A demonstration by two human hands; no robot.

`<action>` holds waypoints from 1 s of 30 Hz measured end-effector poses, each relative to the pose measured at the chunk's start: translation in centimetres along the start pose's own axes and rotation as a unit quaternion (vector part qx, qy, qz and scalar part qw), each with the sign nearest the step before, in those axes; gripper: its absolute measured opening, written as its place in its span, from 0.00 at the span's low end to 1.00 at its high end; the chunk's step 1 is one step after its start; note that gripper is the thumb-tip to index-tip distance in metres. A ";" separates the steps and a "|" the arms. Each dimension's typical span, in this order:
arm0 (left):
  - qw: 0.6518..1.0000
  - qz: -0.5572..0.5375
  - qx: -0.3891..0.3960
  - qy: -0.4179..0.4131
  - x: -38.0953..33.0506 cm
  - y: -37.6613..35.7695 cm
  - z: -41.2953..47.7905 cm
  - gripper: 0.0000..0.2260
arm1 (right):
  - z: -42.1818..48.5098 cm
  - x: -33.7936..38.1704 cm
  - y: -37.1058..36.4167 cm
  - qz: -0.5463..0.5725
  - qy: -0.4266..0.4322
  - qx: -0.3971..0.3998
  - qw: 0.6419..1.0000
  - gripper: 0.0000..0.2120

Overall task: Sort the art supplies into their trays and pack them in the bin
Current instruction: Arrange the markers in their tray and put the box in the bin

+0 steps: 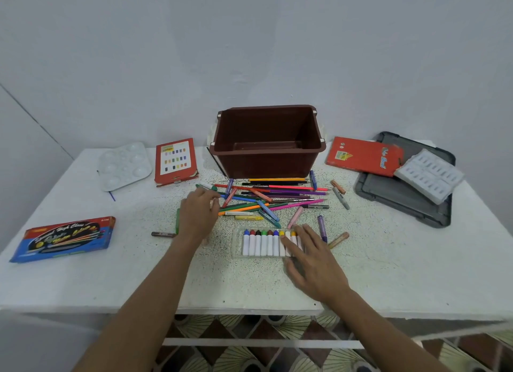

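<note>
Two hands reached out. The right hand [313, 263] lay flat, fingers straight, on the clear crayon tray [236, 249], at 6 o'clock from the pen pile [272, 196]. The left hand [198, 216] curled at the pile's 9 o'clock edge; I couldn't tell if it held anything. The brown bin [266, 160] stood at 12 o'clock.

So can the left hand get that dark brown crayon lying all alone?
Probably yes. The dark brown crayon lies close to the left hand, on its outer side, with nothing on top of it. A green crayon lies between them, but it does not cover the brown one.
</note>
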State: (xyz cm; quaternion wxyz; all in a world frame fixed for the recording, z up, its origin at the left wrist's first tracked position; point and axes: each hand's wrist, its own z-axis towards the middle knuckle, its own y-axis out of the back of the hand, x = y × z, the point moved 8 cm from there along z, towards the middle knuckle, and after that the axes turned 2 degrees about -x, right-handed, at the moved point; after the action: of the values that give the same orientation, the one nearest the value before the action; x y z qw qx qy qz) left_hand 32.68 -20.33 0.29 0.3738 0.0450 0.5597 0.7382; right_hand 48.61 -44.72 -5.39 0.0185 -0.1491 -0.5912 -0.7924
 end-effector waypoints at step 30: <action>0.983 0.112 0.132 0.068 2.2 -4.9 7.3 0.06 | 0.1 0.0 0.0 0.001 -0.005 -0.006 1.000 0.24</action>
State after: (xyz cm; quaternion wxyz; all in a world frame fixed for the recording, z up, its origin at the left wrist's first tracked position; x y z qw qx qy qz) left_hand 37.11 -12.72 -2.03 0.2406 0.1054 0.6677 0.6965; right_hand 48.64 -44.60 -5.37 0.0151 -0.1535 -0.5862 -0.7953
